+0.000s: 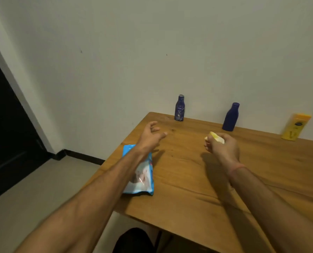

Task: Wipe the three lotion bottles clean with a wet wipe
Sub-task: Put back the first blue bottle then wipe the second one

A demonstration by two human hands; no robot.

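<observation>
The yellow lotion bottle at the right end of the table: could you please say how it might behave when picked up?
The yellow lotion bottle looks like rigid plastic, so probably stiff. It stands tall and narrow, so a sideways nudge might tip it. Its smooth surface may be slippery.

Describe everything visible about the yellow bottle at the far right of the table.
The yellow bottle is a flat-sided, plastic-looking lotion bottle with an orange-yellow cap end at the top and a small dark oval logo on its front; the print is too small to read. It stands upright, appearing tilted by the wide lens, on the wooden table against the wall, right of the two dark blue bottles. Neither hand touches it.
</observation>
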